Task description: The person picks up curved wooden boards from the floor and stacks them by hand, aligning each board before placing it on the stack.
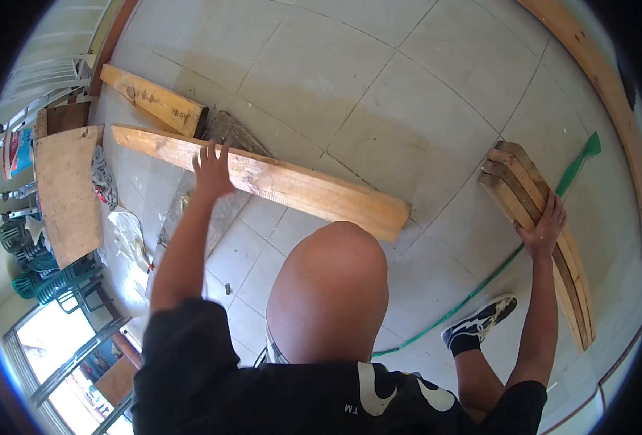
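Head view: the tiled floor (408, 94) lies bare and wide between the long plank (292, 190) and the stack of boards (531, 210); a green hose (480, 283) crosses it toward the shoe (480, 324); clutter crowds the left edge, with a flat board (67, 192) and green chairs (42, 279) there. Planks counted: one long plank slanting across the middle, one short plank (154, 100) beyond it, one curved plank (596, 65) along the right edge; the stack seems to hold three or four boards, the exact count unclear. The left hand (212, 170) is spread, fingers apart, resting on the long plank's upper edge, not closed round it; the right hand (545, 226) clasps the stack's near edge, fingers curled over it.
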`<state>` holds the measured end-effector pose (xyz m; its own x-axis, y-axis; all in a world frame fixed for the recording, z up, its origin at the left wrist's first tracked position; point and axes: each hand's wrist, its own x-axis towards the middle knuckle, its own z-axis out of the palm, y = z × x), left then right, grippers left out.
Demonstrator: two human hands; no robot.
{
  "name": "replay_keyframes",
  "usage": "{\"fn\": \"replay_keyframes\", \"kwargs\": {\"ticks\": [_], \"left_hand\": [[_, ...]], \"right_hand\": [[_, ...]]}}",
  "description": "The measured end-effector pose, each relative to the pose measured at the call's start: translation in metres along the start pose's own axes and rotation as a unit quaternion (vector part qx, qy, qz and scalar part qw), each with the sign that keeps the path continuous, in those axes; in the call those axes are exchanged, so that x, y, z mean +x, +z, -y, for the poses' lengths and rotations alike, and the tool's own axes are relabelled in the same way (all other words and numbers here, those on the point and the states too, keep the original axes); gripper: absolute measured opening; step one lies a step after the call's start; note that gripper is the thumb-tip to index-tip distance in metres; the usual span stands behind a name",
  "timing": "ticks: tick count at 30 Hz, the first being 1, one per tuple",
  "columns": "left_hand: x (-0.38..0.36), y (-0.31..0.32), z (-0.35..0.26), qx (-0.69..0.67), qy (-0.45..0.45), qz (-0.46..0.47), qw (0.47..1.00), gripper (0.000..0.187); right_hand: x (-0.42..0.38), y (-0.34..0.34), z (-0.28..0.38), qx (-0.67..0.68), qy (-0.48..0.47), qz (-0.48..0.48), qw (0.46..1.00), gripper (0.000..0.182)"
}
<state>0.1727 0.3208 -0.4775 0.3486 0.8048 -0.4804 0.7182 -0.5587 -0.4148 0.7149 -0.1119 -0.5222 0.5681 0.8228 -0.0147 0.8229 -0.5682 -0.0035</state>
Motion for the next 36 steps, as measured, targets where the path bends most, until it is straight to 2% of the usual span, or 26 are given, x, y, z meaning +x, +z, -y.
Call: {"fn": "replay_keyframes", "kwargs": {"ticks": [1, 5, 7, 8, 10, 11, 13, 14, 16, 20, 22, 23, 26, 29, 31, 32, 33, 34, 35, 36], "left_hand": [[0.013, 0.01, 0.018, 0.071, 0.053, -0.018, 0.996, 0.109], [0.084, 0.048, 0.071, 0.073, 0.072, 0.015, 0.995, 0.103], [0.106, 0.047, 0.068, 0.018, 0.073, 0.135, 0.988, 0.088], [0.114, 0.048, 0.066, 0.019, 0.078, 0.133, 0.988, 0.088], [0.117, 0.045, 0.067, 0.058, 0.01, 0.246, 0.968, 0.069], [0.112, 0.046, 0.069, 0.062, 0.01, 0.249, 0.966, 0.069], [0.109, 0.063, 0.086, -0.026, 0.032, 0.156, 0.987, 0.055], [0.106, 0.065, 0.089, -0.024, 0.033, 0.158, 0.987, 0.055], [0.08, 0.054, 0.09, -0.018, 0.168, 0.022, 0.985, 0.051], [0.039, 0.031, 0.079, 0.001, 0.19, -0.023, 0.982, 0.046], [0.023, 0.032, 0.079, -0.035, 0.197, -0.069, 0.977, 0.041], [0.017, 0.034, 0.079, -0.036, 0.195, -0.049, 0.979, 0.033], [0.012, 0.072, 0.104, -0.065, 0.218, -0.058, 0.972, 0.03], [0.008, 0.083, 0.121, -0.086, 0.221, -0.058, 0.97, 0.031], [0.014, 0.077, 0.126, -0.05, 0.159, 0.011, 0.986, 0.03], [0.021, 0.085, 0.132, -0.025, 0.161, 0.025, 0.986, 0.028], [0.028, 0.099, 0.142, -0.002, 0.175, 0.036, 0.984, 0.026], [0.032, 0.113, 0.156, -0.007, 0.255, -0.034, 0.966, 0.023], [0.03, 0.1, 0.144, 0.023, 0.236, -0.004, 0.971, 0.025], [0.033, 0.103, 0.15, 0.039, 0.31, -0.045, 0.949, 0.031]], "right_hand": [[-0.001, 0.001, 0.0, -0.002, 0.003, 0.002, 1.0, 0.111], [0.0, 0.004, -0.001, 0.008, 0.004, -0.013, 1.0, 0.112], [-0.001, 0.001, 0.001, 0.016, 0.014, -0.002, 1.0, 0.113], [0.0, -0.001, 0.0, 0.013, 0.019, -0.003, 1.0, 0.113], [-0.001, 0.0, 0.002, 0.019, 0.016, -0.001, 1.0, 0.114], [-0.002, 0.001, 0.001, 0.021, 0.017, 0.003, 1.0, 0.114], [0.0, 0.001, 0.001, 0.023, 0.011, -0.003, 1.0, 0.115], [0.0, 0.002, 0.001, 0.024, 0.012, -0.001, 1.0, 0.115], [0.0, 0.002, 0.001, 0.009, 0.017, 0.002, 1.0, 0.115], [0.0, 0.001, 0.0, 0.009, 0.02, 0.009, 1.0, 0.115], [0.0, 0.0, 0.002, -0.001, 0.027, 0.022, 0.999, 0.114], [0.0, 0.0, 0.002, -0.001, 0.027, 0.025, 0.999, 0.114], [0.0, 0.002, 0.0, 0.024, -0.004, -0.004, 1.0, 0.112], [-0.001, 0.005, 0.003, 0.004, 0.008, -0.001, 1.0, 0.109], [0.001, 0.005, 0.003, -0.007, -0.005, -0.011, 1.0, 0.108], [0.007, 0.006, 0.003, -0.02, 0.017, 0.043, 0.999, 0.107], [0.011, 0.004, 0.004, -0.038, 0.049, 0.1, 0.993, 0.106], [0.011, -0.007, 0.017, -0.058, 0.07, 0.102, 0.991, 0.104], [0.005, 0.005, 0.007, -0.054, 0.044, 0.056, 0.996, 0.103], [0.003, 0.007, 0.004, -0.036, 0.053, 0.048, 0.997, 0.104]]}}
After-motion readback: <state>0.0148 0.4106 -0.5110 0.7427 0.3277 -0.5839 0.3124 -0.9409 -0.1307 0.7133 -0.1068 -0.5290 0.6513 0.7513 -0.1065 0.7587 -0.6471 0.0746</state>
